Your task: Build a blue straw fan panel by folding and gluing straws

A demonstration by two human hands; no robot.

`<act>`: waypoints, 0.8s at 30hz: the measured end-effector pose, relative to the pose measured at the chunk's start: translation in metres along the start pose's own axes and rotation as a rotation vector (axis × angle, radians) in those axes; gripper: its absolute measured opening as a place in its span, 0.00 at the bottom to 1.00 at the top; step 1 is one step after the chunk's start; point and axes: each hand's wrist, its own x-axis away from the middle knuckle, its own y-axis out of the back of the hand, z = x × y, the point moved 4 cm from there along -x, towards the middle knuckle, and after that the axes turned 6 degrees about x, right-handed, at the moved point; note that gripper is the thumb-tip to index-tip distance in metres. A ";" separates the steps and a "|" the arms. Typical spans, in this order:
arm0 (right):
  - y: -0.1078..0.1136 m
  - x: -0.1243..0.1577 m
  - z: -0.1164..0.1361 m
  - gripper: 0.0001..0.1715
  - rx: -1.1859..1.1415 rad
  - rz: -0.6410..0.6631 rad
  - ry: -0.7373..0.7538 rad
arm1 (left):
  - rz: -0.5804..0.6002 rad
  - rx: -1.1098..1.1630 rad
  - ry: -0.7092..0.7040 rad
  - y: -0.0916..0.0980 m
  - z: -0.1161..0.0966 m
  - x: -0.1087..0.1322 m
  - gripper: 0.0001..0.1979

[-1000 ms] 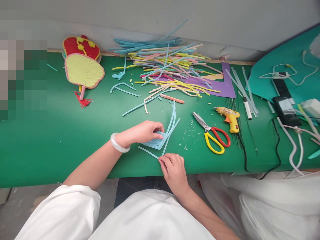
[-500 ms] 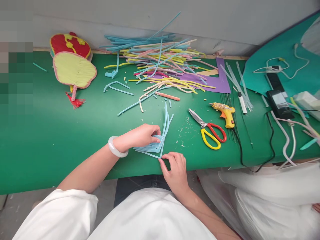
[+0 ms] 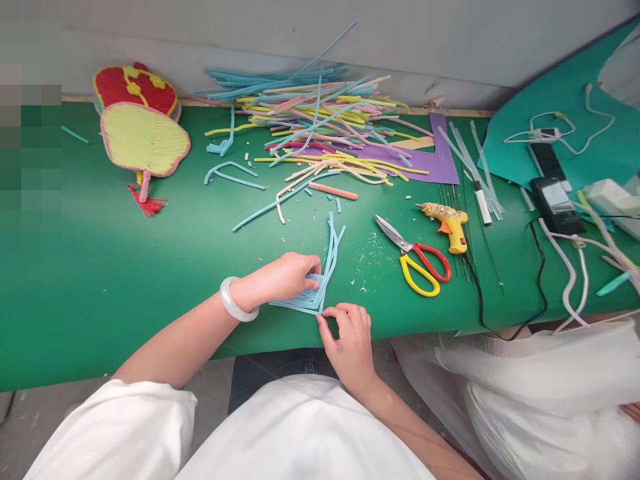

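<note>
Near the table's front edge lies a piece made of light-blue pipe cleaners (image 3: pixel 299 301), laid side by side and bent at a corner, with several long ends rising away from me. My left hand (image 3: pixel 287 275), a white bangle (image 3: pixel 233 300) on its wrist, rests over this piece with thumb and fingers curled down on it; part of the piece is hidden beneath. At the lower right corner, my right hand (image 3: pixel 350 333) pinches the outermost blue pipe cleaner at its bend between thumb and forefinger. That strand lies close along the others.
Scissors (image 3: pixel 419 260) and a yellow glue gun (image 3: pixel 447 223) lie to the right, its cord trailing forward. A heap of coloured pipe cleaners (image 3: pixel 320 113) spreads at the back, over purple sheet (image 3: pixel 447 160). Fan-shaped pieces (image 3: pixel 145 140) stand back left. Another person's white sleeve (image 3: pixel 540 373) shows at right.
The gap between the outermost blue pipe cleaner and the rest has narrowed. My left hand has come slightly towards me with the piece; my right hand keeps its pinch at the corner.
</note>
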 end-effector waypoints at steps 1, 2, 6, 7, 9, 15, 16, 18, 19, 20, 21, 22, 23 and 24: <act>0.000 0.000 0.000 0.04 0.003 -0.003 0.000 | -0.001 -0.004 0.003 -0.001 -0.001 0.000 0.05; 0.000 0.000 0.000 0.04 0.005 -0.006 0.001 | -0.001 -0.008 0.005 -0.001 -0.001 0.000 0.05; 0.000 0.000 0.001 0.04 0.011 -0.017 0.003 | -0.003 -0.036 0.000 -0.003 -0.003 0.000 0.04; -0.001 0.000 0.001 0.04 0.011 -0.019 0.001 | -0.003 -0.042 -0.004 -0.003 -0.003 0.000 0.03; -0.001 0.000 0.001 0.05 0.014 -0.023 0.000 | -0.001 -0.052 -0.010 -0.004 -0.004 0.000 0.03; -0.002 0.001 0.002 0.06 0.031 -0.036 0.011 | -0.005 -0.073 -0.001 -0.007 -0.005 0.001 0.04; -0.002 0.001 0.002 0.06 0.036 -0.038 0.012 | -0.006 -0.076 -0.001 -0.008 -0.006 0.001 0.04; -0.002 0.001 0.002 0.07 0.048 -0.043 0.015 | -0.003 -0.084 -0.003 -0.008 -0.006 0.002 0.04; -0.002 0.001 0.002 0.06 0.054 -0.048 0.019 | -0.002 -0.090 -0.005 -0.009 -0.006 0.002 0.04; -0.002 0.001 0.003 0.06 0.059 -0.052 0.026 | -0.001 -0.098 -0.007 -0.009 -0.007 0.002 0.03; -0.002 0.001 0.003 0.06 0.064 -0.058 0.032 | -0.003 -0.106 -0.009 -0.010 -0.007 0.002 0.03; -0.002 0.001 0.004 0.05 0.067 -0.066 0.038 | -0.005 -0.114 -0.010 -0.010 -0.006 0.002 0.03; -0.002 0.002 0.005 0.05 0.069 -0.074 0.042 | -0.009 -0.122 -0.010 -0.010 -0.006 0.002 0.02; -0.002 0.002 0.005 0.05 0.072 -0.082 0.044 | -0.012 -0.129 -0.011 -0.010 -0.006 0.002 0.02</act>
